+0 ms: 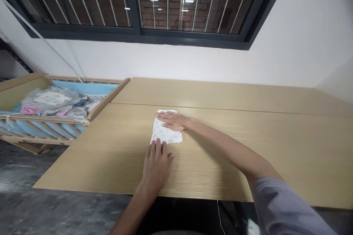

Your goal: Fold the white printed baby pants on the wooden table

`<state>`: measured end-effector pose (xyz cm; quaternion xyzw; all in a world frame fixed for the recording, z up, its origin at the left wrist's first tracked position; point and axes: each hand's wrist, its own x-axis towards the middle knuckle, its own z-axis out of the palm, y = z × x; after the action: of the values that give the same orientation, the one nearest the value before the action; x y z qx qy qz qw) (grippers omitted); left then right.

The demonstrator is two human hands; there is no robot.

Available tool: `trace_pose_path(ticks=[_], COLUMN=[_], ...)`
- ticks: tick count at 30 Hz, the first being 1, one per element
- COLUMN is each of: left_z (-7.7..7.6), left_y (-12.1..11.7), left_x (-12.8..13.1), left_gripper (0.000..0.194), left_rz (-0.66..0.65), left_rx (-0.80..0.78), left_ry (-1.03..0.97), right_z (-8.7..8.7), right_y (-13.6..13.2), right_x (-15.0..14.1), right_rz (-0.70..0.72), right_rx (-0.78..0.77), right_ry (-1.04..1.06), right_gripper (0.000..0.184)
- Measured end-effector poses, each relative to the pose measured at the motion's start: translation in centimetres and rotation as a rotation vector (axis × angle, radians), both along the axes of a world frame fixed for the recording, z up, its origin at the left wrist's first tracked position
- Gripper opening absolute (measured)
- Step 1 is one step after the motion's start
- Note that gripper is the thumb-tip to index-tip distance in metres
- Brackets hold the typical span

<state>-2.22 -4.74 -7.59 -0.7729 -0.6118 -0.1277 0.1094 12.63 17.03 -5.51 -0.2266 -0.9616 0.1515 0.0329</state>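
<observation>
A white cloth (162,132) with a small faint print lies folded into a rough rectangle on the wooden table (110,147). My right hand (174,120) rests flat across its upper part, fingers stretched toward the left. At the cloth's near edge, my left hand (157,161) lies palm down with its fingertips touching the fabric and the thumb held apart. Neither hand grips anything. The cloth's upper right part is hidden under my right hand.
Left of the table stands a wooden crib (107,103) with blue lining, holding a heap of clothes (55,100). A seam runs across the tabletop. Behind are a white wall (176,60) and a barred window (187,36). A white cable (220,214) hangs below the front edge.
</observation>
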Motion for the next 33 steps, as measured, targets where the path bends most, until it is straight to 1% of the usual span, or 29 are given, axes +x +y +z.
trace_pose_path(ticks=[2,4,6,9,11,13,15,17,18,19,21,25,27,28,30,33], left_z=[0.0,0.1,0.3,0.8,1.3,1.7,2.0,2.3,2.4,2.5,2.8,3.0,3.1,3.3,3.9,5.7], left_y=[0.0,-0.1,-0.1,0.1,0.5,1.1,1.7,2.4,2.7,3.0,3.6,4.5,4.3,4.0,3.3,2.8], left_x=[0.0,0.0,0.0,-0.6,-1.6,-3.0,-4.5,-5.9,-6.4,-6.7,-7.1,-7.0,-6.9,-6.8,-6.6,-6.0], left_gripper=[0.051,0.050,0.048,0.046,0.038,0.030,0.032,0.036,0.036,0.035,0.030,0.026,0.026,0.026,0.025,0.024], left_rz=[-0.005,-0.010,-0.019,-0.044,-0.109,-0.219,-0.308,-0.326,-0.323,-0.322,-0.330,-0.345,-0.344,-0.344,-0.331,-0.278], left_rx=[-0.007,-0.010,-0.015,-0.046,-0.092,-0.141,-0.152,-0.126,-0.115,-0.108,-0.096,-0.081,-0.099,-0.108,-0.132,-0.189], left_ry=[-0.008,-0.008,-0.008,-0.011,-0.019,-0.059,-0.132,-0.203,-0.224,-0.231,-0.216,-0.138,-0.113,-0.115,-0.154,-0.255], right_z=[0.0,-0.1,-0.1,0.5,1.5,2.8,4.2,5.2,5.4,5.4,4.8,2.9,2.6,2.7,3.4,4.9], right_y=[1.5,2.4,2.6,1.8,0.5,-1.3,-3.4,-5.7,-6.8,-7.8,-9.7,-12.3,-13.5,-14.1,-15.2,-16.2], right_x=[0.4,0.5,0.5,0.6,0.9,1.4,2.1,2.9,3.3,3.6,4.3,4.9,4.9,4.9,4.9,5.0], right_rz=[-0.028,-0.058,-0.081,-0.099,-0.141,-0.201,-0.234,-0.211,-0.188,-0.167,-0.152,-0.211,-0.241,-0.253,-0.279,-0.347], right_rx=[0.028,0.055,0.075,0.082,0.084,0.104,0.128,0.116,0.096,0.077,0.079,0.213,0.256,0.257,0.210,0.067], right_ry=[0.007,0.015,0.009,0.013,0.048,0.101,0.146,0.151,0.139,0.118,0.074,0.030,0.039,0.051,0.087,0.172], right_gripper=[0.062,0.062,0.062,0.062,0.063,0.064,0.061,0.053,0.049,0.047,0.044,0.030,0.026,0.026,0.024,0.022])
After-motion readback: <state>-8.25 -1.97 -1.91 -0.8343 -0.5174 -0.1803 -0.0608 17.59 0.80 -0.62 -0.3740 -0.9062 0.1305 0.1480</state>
